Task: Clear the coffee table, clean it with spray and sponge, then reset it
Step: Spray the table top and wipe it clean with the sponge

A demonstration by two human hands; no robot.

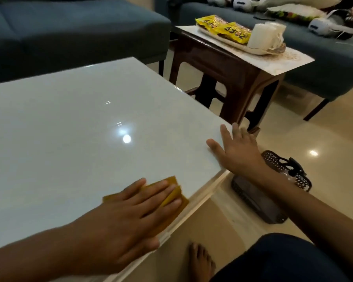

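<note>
Pressing flat, the left hand spreads its fingers over a thin mustard-yellow sponge cloth near the front right corner of the glossy white coffee table. The right hand rests open, holding nothing, on the table's right edge. The cloth looks soft, light and floppy, so it is likely best steered by palm pressure on the slick top.
</note>
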